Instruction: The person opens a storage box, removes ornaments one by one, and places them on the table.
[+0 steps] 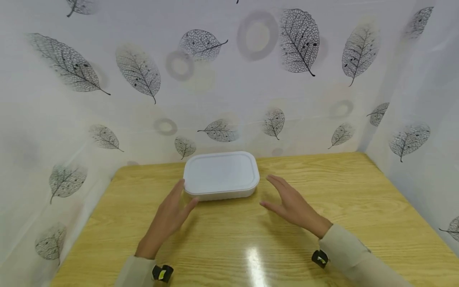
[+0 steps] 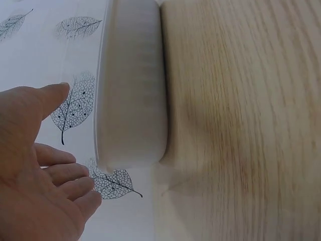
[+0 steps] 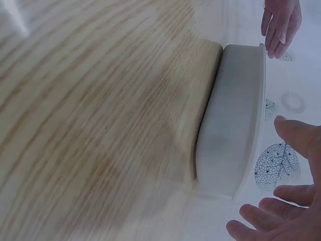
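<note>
A white lidded plastic container (image 1: pixel 221 172), rectangular with rounded corners, stands at the back of the wooden table. My left hand (image 1: pixel 169 211) is at its left front corner, thumb and fingers spread apart, fingertips right by the rim. On the other side my right hand (image 1: pixel 295 203) hovers a short way off the container's right end, thumb apart from the fingers and nothing in the grasp. The container's side wall (image 2: pixel 133 85) shows upright in the left wrist view. In the right wrist view both hands appear near its opposite ends.
The wood-grain table (image 1: pixel 222 239) reaches back to a pale sheet (image 1: pixel 229 91) printed with dark leaves, which also hangs at the left and right. Each sleeve bears a small black wrist device, the left one (image 1: pixel 163 273) and the right one (image 1: pixel 320 258).
</note>
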Demonstrator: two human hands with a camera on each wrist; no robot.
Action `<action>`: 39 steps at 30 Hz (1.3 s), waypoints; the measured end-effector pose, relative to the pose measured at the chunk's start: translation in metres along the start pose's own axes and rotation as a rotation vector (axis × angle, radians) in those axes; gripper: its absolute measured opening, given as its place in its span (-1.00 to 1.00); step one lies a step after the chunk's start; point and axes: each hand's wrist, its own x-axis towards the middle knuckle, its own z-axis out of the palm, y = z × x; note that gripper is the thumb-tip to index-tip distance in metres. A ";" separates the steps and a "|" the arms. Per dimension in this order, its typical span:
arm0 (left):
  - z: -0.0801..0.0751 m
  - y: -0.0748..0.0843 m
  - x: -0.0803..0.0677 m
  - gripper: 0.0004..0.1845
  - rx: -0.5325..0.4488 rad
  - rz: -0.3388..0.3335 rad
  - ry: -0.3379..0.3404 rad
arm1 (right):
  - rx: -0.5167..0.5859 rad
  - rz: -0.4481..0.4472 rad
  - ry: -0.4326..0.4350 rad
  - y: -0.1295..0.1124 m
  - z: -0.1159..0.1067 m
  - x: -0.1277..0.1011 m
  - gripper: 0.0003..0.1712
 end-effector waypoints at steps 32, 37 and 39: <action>0.013 -0.025 0.034 0.20 -0.127 -0.214 -0.059 | 0.423 0.212 0.015 0.023 0.035 0.053 0.08; 0.012 -0.029 0.034 0.21 -0.154 -0.218 -0.060 | 0.481 0.196 -0.013 0.027 0.037 0.055 0.08; 0.012 -0.030 0.034 0.20 -0.171 -0.210 -0.063 | 0.496 0.192 -0.019 0.028 0.038 0.056 0.08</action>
